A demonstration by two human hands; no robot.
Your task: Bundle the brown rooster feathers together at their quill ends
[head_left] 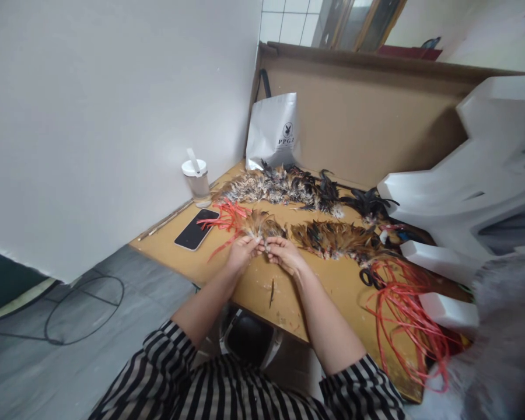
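Both hands meet over the front of the wooden table. My left hand (244,252) is closed in a pinch at the base of a bunch of brown feathers (259,223), whose tips fan away from me. Close beside it, my right hand (283,254) also pinches the bunch's base; the exact grip is small and partly hidden by the fingers. Red plastic strips (230,217) lie just left of the bunch. To the right is a long row of brown and dark feathers (332,238). A thin dark strip (272,293) rests on the table nearer me.
Behind lie more feathers (284,189) before a silver bag (271,131). A phone (196,229) and a lidded cup (198,184) are at left. Scissors (370,279) and a tangle of red strips (406,315) are at right, beside white foam pieces (448,312). The table (249,291) ends near me.
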